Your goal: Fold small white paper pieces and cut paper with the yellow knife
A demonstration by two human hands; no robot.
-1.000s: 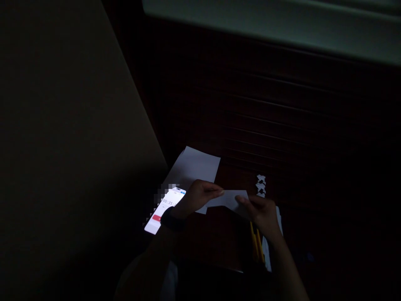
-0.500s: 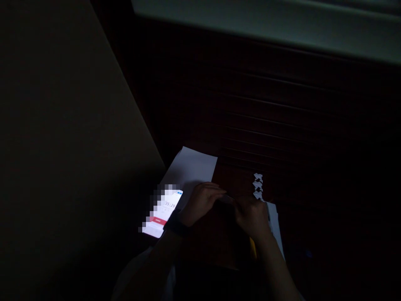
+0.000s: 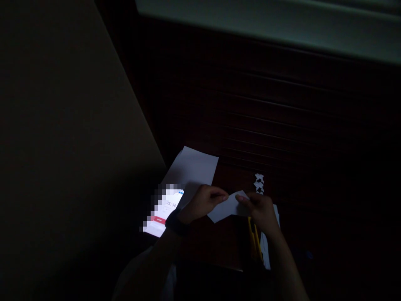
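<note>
A small piece of white paper (image 3: pixel 223 212), creased or bent near its middle, is held between my two hands above the dark table. My left hand (image 3: pixel 206 200) has a dark band at the wrist and pinches the paper's upper left edge. My right hand (image 3: pixel 260 209) pinches its right part between thumb and fingers. Just below the right hand lies a long yellow object (image 3: pixel 255 240), its kind unclear in the dim light. A short row of folded white paper pieces (image 3: pixel 259 183) lies beyond the right hand.
White sheets (image 3: pixel 197 165) lie at the back left of the dark reddish table (image 3: pixel 216 246). A lit phone (image 3: pixel 161 213) showing a timer rests beside my left wrist. More white paper (image 3: pixel 265 251) sits by my right forearm. A wall (image 3: pixel 78 125) rises on the left.
My hands have turned, and the paper between them now shows its broad face instead of a thin edge. My right hand has shifted slightly right, uncovering more of the yellow object.
</note>
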